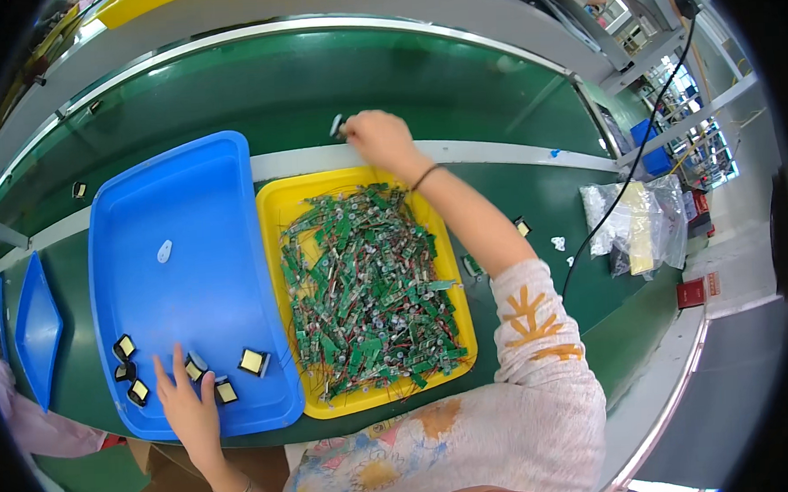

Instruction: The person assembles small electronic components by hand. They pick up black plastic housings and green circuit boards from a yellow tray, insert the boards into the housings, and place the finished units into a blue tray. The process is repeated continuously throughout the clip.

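My left hand [190,411] reaches into the blue tray [171,220] with its fingers spread. Between its index finger and thumb lies a small black square part with a pale yellow face [194,368]; the hand does not look closed on it. Similar parts lie around it, including one [254,361] to the right and one [138,393] to the left. Above the green belt [303,83], my right hand [381,143] pinches a small black and whitish piece [338,127], partly hidden by the fingers.
A yellow tray [470,331] heaped with small green circuit boards and thin wires [370,291] stands right of the blue one. A white rail [495,153] borders the belt. Clear plastic bags [648,222] lie at right, under a hanging black cable [640,152]. Another person's sleeve [45,419] shows at left.
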Tool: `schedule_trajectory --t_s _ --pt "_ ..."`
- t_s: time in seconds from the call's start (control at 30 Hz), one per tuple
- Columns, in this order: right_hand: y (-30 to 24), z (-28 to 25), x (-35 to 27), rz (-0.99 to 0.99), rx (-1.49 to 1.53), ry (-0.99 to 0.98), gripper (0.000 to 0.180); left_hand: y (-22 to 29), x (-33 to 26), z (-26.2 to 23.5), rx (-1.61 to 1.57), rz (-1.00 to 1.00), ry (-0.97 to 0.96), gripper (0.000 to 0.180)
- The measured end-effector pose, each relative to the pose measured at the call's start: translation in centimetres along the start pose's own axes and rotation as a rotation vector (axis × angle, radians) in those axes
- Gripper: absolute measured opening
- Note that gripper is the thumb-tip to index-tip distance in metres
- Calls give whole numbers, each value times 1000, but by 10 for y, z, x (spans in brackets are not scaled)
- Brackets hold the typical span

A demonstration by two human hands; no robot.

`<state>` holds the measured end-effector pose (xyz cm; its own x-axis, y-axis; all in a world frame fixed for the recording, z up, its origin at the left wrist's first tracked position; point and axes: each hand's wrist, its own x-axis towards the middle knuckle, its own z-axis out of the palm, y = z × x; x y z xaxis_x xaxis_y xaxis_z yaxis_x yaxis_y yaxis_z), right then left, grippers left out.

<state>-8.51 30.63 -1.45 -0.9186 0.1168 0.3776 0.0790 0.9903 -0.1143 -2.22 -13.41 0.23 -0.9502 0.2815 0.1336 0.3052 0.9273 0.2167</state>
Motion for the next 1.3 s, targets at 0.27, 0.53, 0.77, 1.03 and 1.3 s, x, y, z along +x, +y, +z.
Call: schedule_trajectory --t_s 0.27,0.53,0.77,1.03,1.3 --pt "38 11 -5 61 207 124 15 -8 5 12 -189 -15 -142 25" --pt "-21 -66 -95 105 557 -141 14 38 48 3 -292 258 -120 15" --pt "-31 -47 -117 124 297 -112 18 127 70 -1 -619 498 -151 7" --pt "-38 -43 -118 82 302 76 17 136 71 15 -394 614 -51 19" --pt "-99 -85 -127 202 1067 62 21 130 64 32 -392 699 -159 28"
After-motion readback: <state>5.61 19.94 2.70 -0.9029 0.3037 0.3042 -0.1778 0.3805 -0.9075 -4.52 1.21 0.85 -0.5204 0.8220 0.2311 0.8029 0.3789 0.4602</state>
